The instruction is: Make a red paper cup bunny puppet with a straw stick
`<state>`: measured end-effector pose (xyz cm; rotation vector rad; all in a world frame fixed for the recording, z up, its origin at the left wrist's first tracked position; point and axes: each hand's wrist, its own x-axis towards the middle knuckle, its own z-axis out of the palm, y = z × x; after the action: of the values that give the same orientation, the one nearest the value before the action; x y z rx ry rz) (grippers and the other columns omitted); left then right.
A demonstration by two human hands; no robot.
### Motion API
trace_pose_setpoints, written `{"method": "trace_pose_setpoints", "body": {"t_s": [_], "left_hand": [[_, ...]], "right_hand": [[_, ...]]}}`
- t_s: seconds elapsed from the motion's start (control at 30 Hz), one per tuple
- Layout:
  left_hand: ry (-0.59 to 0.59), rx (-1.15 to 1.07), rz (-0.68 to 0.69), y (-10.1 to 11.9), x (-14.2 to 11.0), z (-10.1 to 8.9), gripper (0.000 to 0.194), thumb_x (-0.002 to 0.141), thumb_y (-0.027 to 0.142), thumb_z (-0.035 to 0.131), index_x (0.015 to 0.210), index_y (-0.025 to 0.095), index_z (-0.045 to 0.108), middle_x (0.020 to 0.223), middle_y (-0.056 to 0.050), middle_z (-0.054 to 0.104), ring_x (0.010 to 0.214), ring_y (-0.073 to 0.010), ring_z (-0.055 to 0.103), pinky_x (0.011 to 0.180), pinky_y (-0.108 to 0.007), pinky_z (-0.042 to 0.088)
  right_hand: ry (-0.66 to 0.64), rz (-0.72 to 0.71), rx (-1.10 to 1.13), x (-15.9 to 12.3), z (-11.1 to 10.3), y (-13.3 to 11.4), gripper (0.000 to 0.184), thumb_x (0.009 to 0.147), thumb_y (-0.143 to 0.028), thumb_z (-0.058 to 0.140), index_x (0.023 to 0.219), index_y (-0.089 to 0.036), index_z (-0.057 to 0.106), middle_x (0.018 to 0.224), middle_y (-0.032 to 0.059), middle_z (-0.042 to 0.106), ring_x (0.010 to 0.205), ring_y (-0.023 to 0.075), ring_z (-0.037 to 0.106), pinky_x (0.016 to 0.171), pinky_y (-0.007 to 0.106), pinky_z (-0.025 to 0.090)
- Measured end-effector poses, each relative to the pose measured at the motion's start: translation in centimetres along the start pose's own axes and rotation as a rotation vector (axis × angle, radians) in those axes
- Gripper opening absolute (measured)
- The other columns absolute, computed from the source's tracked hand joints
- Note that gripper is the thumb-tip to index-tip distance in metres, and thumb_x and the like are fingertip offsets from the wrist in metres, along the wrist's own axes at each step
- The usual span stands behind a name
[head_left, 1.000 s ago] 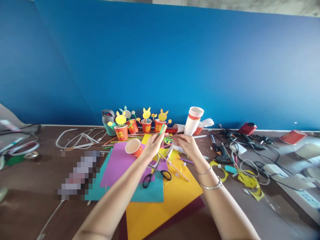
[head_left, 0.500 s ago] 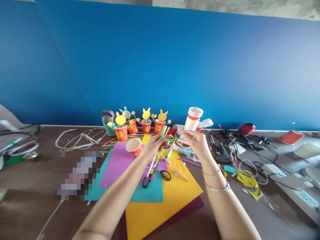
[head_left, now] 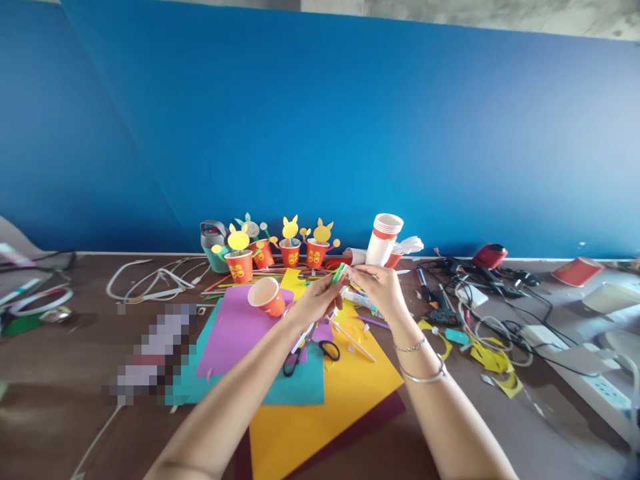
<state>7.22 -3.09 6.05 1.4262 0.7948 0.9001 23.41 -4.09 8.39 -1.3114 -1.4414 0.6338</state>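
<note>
Both hands are raised over a stack of coloured paper sheets (head_left: 310,413). My left hand (head_left: 317,303) is closed around a bundle of thin coloured straws (head_left: 339,273) that stick up from its fingers. My right hand (head_left: 380,288) pinches the top of those straws from the right. A red paper cup (head_left: 267,295) lies on its side on the purple sheet (head_left: 235,330), just left of my left hand. Black-handled scissors (head_left: 310,343) rest on the teal sheet below my left wrist.
Red cups with yellow paper flowers (head_left: 280,247) line the blue wall, beside a stack of paper cups (head_left: 384,239). A glue gun (head_left: 440,307), cables, a power strip (head_left: 600,387) and yellow scraps (head_left: 493,360) clutter the right. White cords (head_left: 155,280) lie at the left.
My right hand moved away to the right, then came back to the straws. Both hands are now slightly lower and closer together.
</note>
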Motion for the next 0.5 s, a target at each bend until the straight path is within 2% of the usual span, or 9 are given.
{"method": "trace_pose_setpoints", "body": {"t_s": [0.1, 0.33, 0.5], "left_hand": [[-0.032, 0.02, -0.014, 0.03, -0.04, -0.03, 0.051, 0.081, 0.065, 0.058, 0.095, 0.016, 0.058, 0.059, 0.003, 0.059, 0.038, -0.0066, 0.041, 0.038, -0.02, 0.028], [-0.042, 0.069, 0.01, 0.02, -0.27, -0.04, 0.043, 0.084, 0.061, 0.055, 0.081, 0.018, 0.052, 0.063, 0.001, 0.06, 0.041, -0.007, 0.044, 0.039, -0.02, 0.036], [-0.068, 0.095, 0.031, -0.1, -0.2, -0.09, 0.041, 0.087, 0.059, 0.052, 0.088, 0.019, 0.052, 0.062, 0.002, 0.06, 0.041, -0.0078, 0.044, 0.041, -0.02, 0.038]], "right_hand": [[0.033, -0.017, -0.062, -0.06, -0.02, -0.08, 0.033, 0.075, -0.049, 0.069, 0.077, -0.017, 0.077, 0.076, 0.0096, 0.075, 0.074, 0.0237, 0.068, 0.061, 0.031, 0.051], [0.06, -0.01, -0.165, -0.16, -0.05, -0.04, 0.032, 0.074, -0.05, 0.07, 0.074, -0.019, 0.076, 0.073, 0.0085, 0.074, 0.07, 0.0219, 0.065, 0.058, 0.03, 0.048], [0.05, -0.006, -0.173, -0.21, -0.06, 0.09, 0.031, 0.074, -0.05, 0.069, 0.075, -0.02, 0.076, 0.072, 0.0072, 0.073, 0.071, 0.0214, 0.065, 0.06, 0.03, 0.047]]}}
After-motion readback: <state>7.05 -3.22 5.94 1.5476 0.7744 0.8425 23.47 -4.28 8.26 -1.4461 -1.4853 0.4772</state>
